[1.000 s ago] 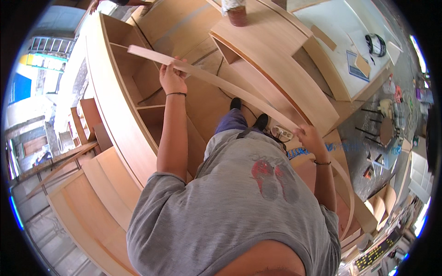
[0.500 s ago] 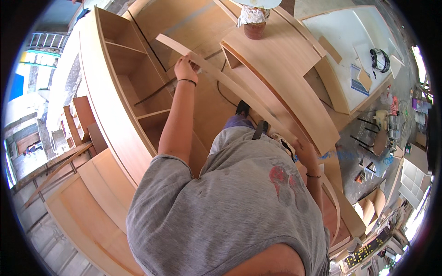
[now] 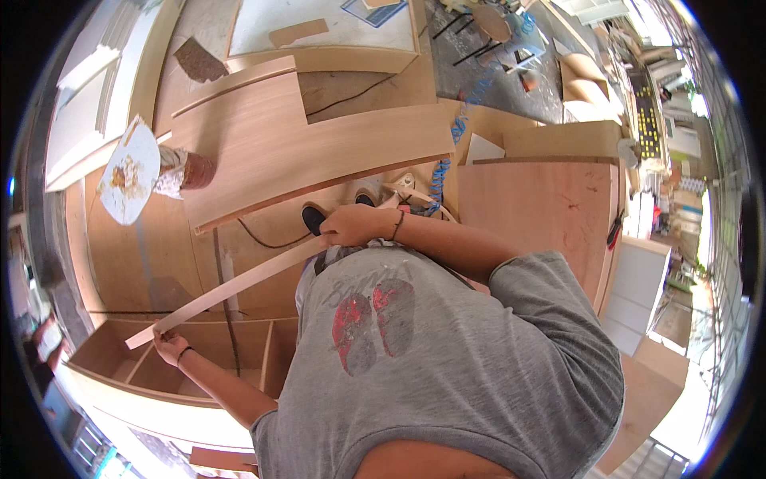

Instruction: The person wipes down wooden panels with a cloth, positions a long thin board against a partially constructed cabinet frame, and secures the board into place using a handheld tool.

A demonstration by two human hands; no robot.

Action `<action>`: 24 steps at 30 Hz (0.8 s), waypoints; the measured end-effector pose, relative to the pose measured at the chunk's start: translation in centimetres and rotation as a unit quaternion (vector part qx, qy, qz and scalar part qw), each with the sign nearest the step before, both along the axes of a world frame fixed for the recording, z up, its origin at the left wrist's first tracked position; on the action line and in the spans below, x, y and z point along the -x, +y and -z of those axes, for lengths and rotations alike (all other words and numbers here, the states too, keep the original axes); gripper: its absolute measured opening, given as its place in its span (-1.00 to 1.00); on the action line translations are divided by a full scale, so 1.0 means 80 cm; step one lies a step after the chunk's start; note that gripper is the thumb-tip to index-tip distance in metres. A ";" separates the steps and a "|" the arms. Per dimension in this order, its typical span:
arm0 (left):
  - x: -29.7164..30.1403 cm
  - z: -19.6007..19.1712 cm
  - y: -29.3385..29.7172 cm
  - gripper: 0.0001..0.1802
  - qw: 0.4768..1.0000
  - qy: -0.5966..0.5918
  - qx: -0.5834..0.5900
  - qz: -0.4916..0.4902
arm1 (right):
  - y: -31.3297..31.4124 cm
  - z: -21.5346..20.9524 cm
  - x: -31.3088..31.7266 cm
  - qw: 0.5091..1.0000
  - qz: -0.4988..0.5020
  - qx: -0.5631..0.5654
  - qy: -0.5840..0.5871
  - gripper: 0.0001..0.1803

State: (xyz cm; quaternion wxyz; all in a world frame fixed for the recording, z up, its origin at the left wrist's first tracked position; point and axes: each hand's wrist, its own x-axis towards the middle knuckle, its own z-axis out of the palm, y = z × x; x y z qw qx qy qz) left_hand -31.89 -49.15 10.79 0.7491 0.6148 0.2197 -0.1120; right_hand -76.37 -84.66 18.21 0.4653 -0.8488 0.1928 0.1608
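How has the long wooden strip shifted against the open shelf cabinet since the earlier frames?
Yes. The wooden strip has come off the cabinet's upper part; its left-hand end now sits at the open compartments, while the right hand grips it near the shoes.

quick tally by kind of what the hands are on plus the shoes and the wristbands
hands: 2, left hand, right hand
thin wooden strip held at both ends: 1
black shoes: 2
dark wristbands, one on each wrist: 2
total: 7
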 end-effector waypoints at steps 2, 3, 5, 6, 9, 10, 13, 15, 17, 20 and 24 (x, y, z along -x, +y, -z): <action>-0.030 0.031 0.006 -0.72 0.998 0.044 0.009 0.055 | -0.008 -0.012 0.011 1.000 0.010 0.002 0.022 -0.63; -0.045 0.047 0.015 -0.71 0.995 0.063 0.008 0.075 | -0.011 -0.014 0.018 1.000 0.008 -0.002 0.030 -0.63; -0.042 0.064 -0.016 -0.71 0.976 0.120 0.086 0.160 | -0.015 -0.003 0.057 0.997 0.039 0.041 0.057 -0.63; -0.011 0.047 -0.071 -0.73 0.974 0.130 0.112 0.149 | -0.018 0.001 0.074 0.994 0.053 0.056 0.072 -0.63; 0.048 0.033 -0.148 -0.88 0.963 0.161 0.149 0.156 | -0.042 -0.044 0.084 0.977 0.066 0.102 0.177 -0.78; 0.065 0.040 -0.164 -0.90 0.948 0.181 0.229 0.129 | -0.055 -0.020 0.128 0.953 -0.131 0.258 0.093 -0.83; 0.091 0.107 -0.190 -0.95 0.952 0.222 0.167 0.130 | -0.072 -0.011 0.170 0.958 0.050 0.239 0.153 -0.69; 0.114 0.121 -0.210 -0.86 0.963 0.197 0.099 0.155 | -0.081 -0.001 0.195 0.951 0.021 0.273 0.145 -0.65; 0.134 0.101 -0.232 -0.83 0.964 0.216 0.094 0.123 | -0.096 0.016 0.217 0.950 0.008 0.286 0.124 -0.62; 0.148 0.106 -0.226 -0.86 0.959 0.245 0.087 0.111 | -0.103 -0.011 0.201 0.956 0.055 0.212 0.197 -0.66; 0.159 0.108 -0.238 -0.84 0.969 0.218 0.077 0.093 | -0.142 0.012 0.251 0.943 0.034 0.191 0.269 -0.69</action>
